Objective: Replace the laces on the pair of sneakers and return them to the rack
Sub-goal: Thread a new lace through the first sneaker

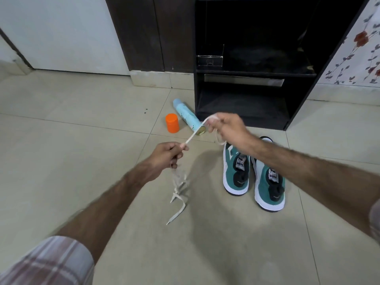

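Two teal, black and white sneakers stand side by side on the floor, heels toward me: the left sneaker point(236, 171) and the right sneaker point(269, 186). Neither shows laces. A cream lace point(195, 134) is stretched taut between my hands above the floor. My left hand point(167, 156) pinches one part of it, and a tangle of lace point(178, 188) hangs below that hand to the tiles. My right hand point(226, 128) grips the other part, with a short loop dangling just above the left sneaker's toe.
A black shoe rack point(296, 112) with open shelves stands behind the sneakers. A light blue spray can point(187, 117) lies on the tiles left of the rack, with an orange cap point(172, 122) standing beside it. A dark wooden panel and a white wall are at the back left.
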